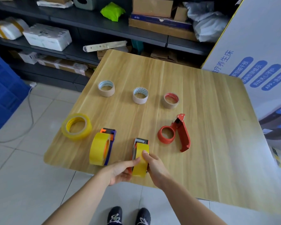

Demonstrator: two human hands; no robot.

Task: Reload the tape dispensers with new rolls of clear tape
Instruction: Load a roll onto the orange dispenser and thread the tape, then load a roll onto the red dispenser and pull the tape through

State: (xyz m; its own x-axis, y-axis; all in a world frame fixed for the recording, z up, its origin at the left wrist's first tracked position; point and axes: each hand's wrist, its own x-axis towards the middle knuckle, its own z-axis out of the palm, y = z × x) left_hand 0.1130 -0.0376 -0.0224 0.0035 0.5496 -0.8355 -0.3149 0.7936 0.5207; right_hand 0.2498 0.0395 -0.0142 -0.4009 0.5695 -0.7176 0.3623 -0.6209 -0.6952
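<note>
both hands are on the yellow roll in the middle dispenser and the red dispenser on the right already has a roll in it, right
Not quite. The head view shows the red dispenser empty, its ring bare. The rest stands: the left hand and the right hand are both on the yellow roll in the middle dispenser.

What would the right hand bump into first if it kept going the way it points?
The right hand grips the yellow roll, so that comes first. Beyond it, probably the purple dispenser, though depth is unclear.
</note>
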